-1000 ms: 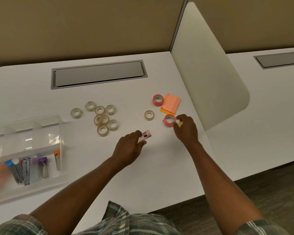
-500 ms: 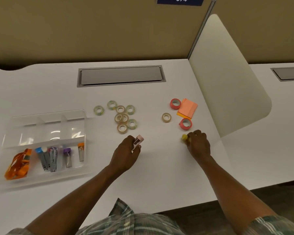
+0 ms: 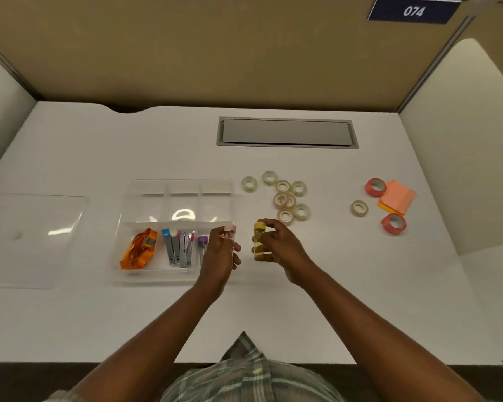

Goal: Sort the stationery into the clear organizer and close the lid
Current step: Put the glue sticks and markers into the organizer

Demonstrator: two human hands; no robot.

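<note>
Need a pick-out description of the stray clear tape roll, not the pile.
On the white desk, find the grey cable hatch, then look nearer and right to the orange sticky-note pad. The stray clear tape roll lies flat just left of that pad. It is pale, unlike the far red roll and near red roll beside it, and alone, apart from the clear-roll pile further left.

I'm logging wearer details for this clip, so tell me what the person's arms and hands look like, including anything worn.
The left hand and right hand are bare: no gloves, and no watch or bracelet shows. The left forearm and right forearm are uncovered down to the frame's edge. A plaid shirt in green, grey and white shows at the bottom.
</note>
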